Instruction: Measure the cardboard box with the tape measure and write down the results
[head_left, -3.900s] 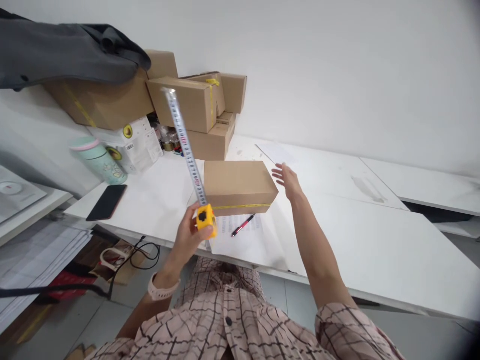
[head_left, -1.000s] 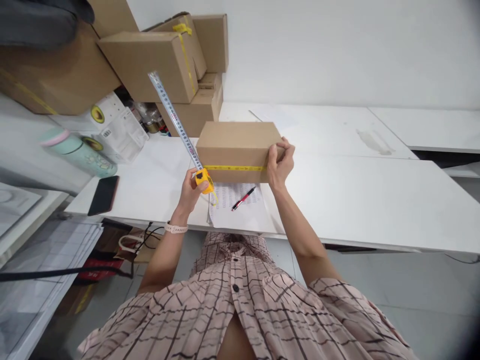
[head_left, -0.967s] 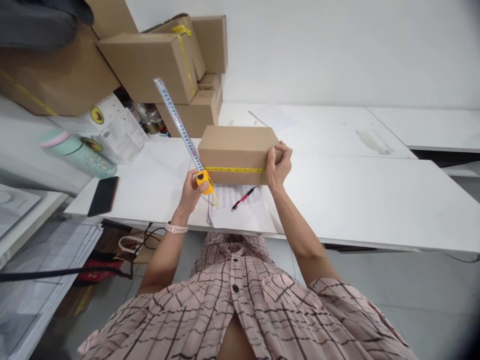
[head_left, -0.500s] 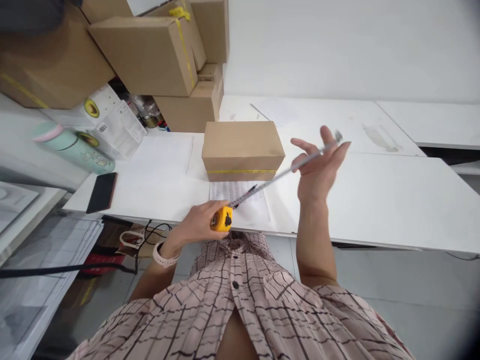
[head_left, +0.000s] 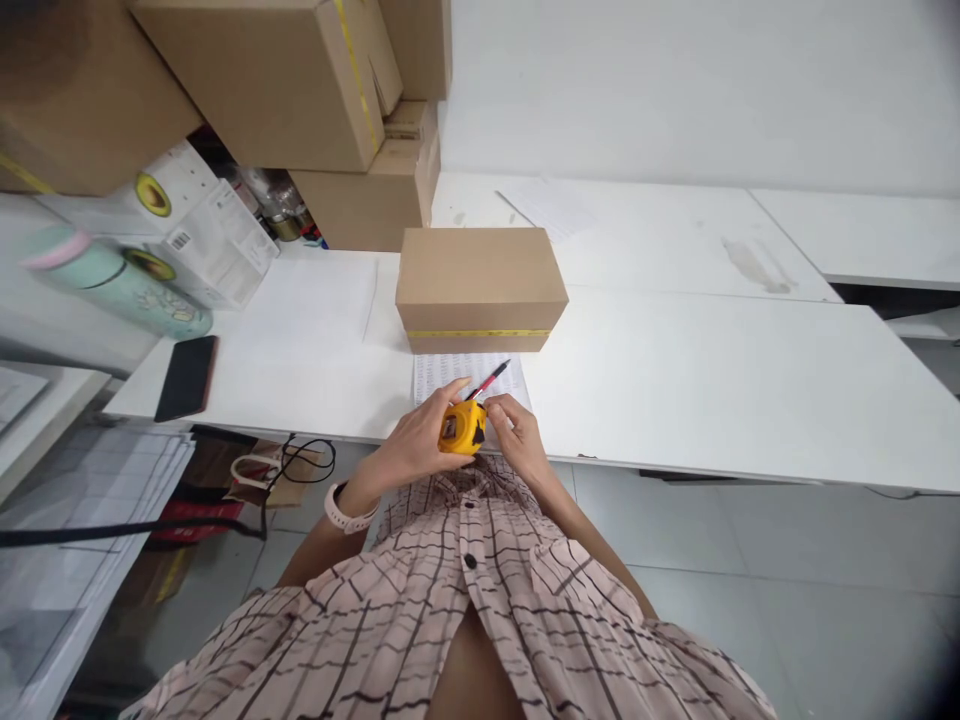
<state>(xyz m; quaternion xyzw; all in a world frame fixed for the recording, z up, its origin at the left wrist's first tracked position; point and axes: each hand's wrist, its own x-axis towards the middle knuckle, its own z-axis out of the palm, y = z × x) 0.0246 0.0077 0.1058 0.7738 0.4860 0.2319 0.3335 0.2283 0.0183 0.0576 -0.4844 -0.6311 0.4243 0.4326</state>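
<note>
My left hand point(head_left: 420, 438) is wrapped round a yellow tape measure point(head_left: 466, 428), held over the front edge of the white table. My right hand point(head_left: 517, 432) is closed at the right side of the case, its thumb and fingers pinched where the blade comes out; no length of blade shows. Just behind the hands, a red and black pen point(head_left: 491, 377) lies on a printed sheet point(head_left: 450, 370). Beyond it a closed cardboard box point(head_left: 480, 270) with a yellow strip along its front side rests on the table.
Cardboard boxes point(head_left: 360, 205) are stacked at the back left. A mint-green bottle point(head_left: 120, 285), a white carton with avocado pictures point(head_left: 217, 240) and a black phone point(head_left: 187, 378) occupy the left end of the white table point(head_left: 712, 390). A black cable point(head_left: 135, 533) crosses the lower left.
My right hand came down and left from the raised, spread pose to the tape measure's case. The long stretch of extended blade is no longer visible. The left hand moved slightly right.
</note>
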